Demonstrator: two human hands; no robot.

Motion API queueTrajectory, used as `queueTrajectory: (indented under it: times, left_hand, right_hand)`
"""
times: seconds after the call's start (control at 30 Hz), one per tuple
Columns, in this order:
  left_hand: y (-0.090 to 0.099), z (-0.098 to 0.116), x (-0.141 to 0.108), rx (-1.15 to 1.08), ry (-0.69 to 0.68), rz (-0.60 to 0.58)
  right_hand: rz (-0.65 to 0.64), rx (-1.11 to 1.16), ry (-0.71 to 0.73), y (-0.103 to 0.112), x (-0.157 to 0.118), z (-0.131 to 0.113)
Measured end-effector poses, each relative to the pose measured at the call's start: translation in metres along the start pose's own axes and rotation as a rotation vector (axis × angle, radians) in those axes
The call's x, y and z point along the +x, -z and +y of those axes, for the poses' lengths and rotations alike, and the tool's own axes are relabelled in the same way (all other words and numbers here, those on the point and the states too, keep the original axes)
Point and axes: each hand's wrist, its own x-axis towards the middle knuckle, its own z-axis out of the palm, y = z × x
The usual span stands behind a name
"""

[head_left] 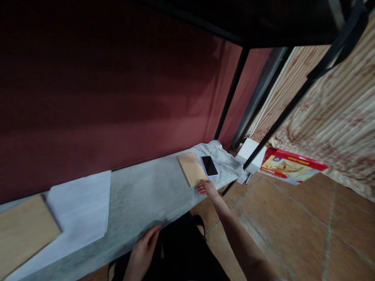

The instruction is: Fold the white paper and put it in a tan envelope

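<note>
Diagonally, the flat tan rectangular pad (191, 168) lies lengthwise far-left to near-right, right hand (206, 187) curled at its near end, left hand (143, 249) half-curled, grips unclear.

Lettering on the red-and-yellow box (293, 165), too small to read.

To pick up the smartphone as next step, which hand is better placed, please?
Right, I would judge. The right hand is at the near corner of the small tan paper item, close to the smartphone. The left hand is farther away, by the grey shelf's front edge.
</note>
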Motion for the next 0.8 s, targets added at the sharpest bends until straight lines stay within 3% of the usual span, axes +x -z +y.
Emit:
queueTrajectory:
  times: [0.13, 0.27, 0.3, 0.4, 0.47, 0.53, 0.67, 0.8]
  left_hand:
    - [0.015, 0.000, 0.004, 0.176, -0.069, 0.153]
    - [0.045, -0.007, 0.013, 0.430, -0.033, 0.329]
    - [0.053, -0.010, 0.016, 0.499, 0.004, 0.371]
    - [0.074, -0.017, 0.019, 0.713, 0.183, 0.447]
    - [0.082, -0.022, 0.018, 0.831, 0.316, 0.445]
    - [0.088, -0.028, 0.014, 0.915, 0.432, 0.419]
    - [0.093, -0.033, 0.007, 1.039, 0.527, 0.308]
    - [0.100, -0.021, 0.010, 1.107, 0.527, 0.214]
  right_hand:
    - [0.018, -0.091, 0.046, -0.001, -0.007, 0.004]
    - [-0.005, -0.179, 0.202, -0.014, -0.025, 0.023]
    - [-0.017, -0.213, 0.273, -0.020, -0.030, 0.032]
    - [-0.025, -0.517, 0.786, -0.039, -0.045, 0.061]
    - [-0.010, -0.702, 0.988, -0.050, -0.050, 0.078]
    - [0.034, -0.866, 1.094, -0.059, -0.053, 0.090]
    - [0.120, -1.056, 1.172, -0.064, -0.051, 0.099]
    - [0.140, -1.105, 1.200, -0.063, -0.049, 0.099]
